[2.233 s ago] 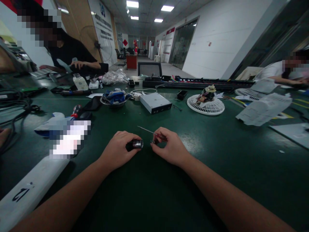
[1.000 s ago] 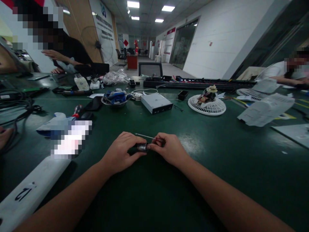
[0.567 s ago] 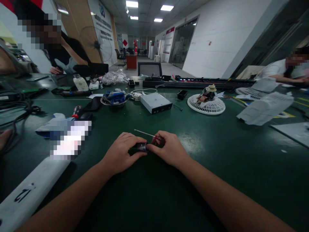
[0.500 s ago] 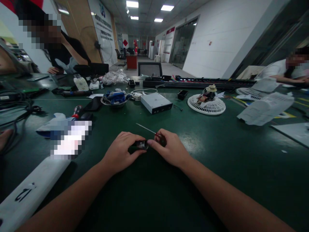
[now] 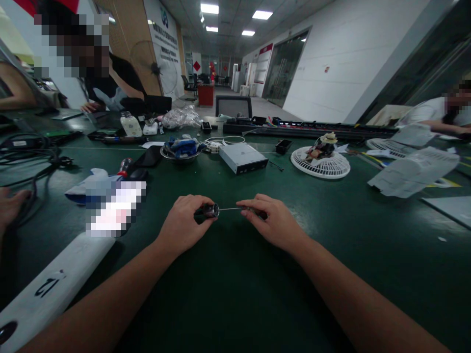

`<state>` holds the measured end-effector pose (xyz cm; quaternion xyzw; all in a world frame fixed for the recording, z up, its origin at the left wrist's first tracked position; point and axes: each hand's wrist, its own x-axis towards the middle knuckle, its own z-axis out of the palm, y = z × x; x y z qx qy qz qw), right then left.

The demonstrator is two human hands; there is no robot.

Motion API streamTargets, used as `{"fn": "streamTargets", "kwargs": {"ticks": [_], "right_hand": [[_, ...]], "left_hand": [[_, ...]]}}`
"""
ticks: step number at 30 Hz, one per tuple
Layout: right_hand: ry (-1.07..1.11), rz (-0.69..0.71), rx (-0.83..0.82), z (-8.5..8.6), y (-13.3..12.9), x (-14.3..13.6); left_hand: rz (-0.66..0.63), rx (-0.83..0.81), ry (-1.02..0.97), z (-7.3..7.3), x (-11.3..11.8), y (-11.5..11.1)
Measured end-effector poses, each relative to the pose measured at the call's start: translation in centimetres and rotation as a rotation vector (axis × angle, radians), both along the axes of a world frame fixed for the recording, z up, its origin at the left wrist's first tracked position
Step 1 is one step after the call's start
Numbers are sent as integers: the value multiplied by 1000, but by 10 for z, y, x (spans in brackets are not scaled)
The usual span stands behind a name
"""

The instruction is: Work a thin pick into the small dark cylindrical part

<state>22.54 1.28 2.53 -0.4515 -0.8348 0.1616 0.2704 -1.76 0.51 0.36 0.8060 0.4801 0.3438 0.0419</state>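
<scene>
Pinching one short metal cylinder [image 5: 210,211] between thumb and fingers of your left hand [image 5: 184,220], open end facing right. Your right hand [image 5: 274,219] grips one screwdriver [image 5: 230,209], thumb and fingers along handle, thin shaft pointing left, tip at cylinder's mouth; cannot tell if inside. Both in front of you, over green table [image 5: 228,279]. Beyond: one optical drive [image 5: 243,157], one bowl [image 5: 180,158] of blue cloth, two white fan grilles [image 5: 333,169] to right.
</scene>
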Motion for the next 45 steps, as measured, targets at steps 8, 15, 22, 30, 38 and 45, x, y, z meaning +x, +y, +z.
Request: {"fn": "streamTargets", "kwargs": {"ticks": [8,15,22,30,38,45], "right_hand": [[52,16,-57,3,-5,-3],[91,-92,-128,0,0,-1],[63,-25,-211,3,-5,-3],[-45,-122,-187,5,-5,-4],[3,-137,-230,8,-6,-5],[35,-95,-273,6,-6,-6]], "left_hand": [[-57,-2,24,0,0,0],[-96,-44,54,0,0,0],[-86,-28,45,-1,-1,0],[-112,-27,69,-2,0,1],[-128,-18,72,-2,0,0],[-138,-6,68,-1,1,0]]}}
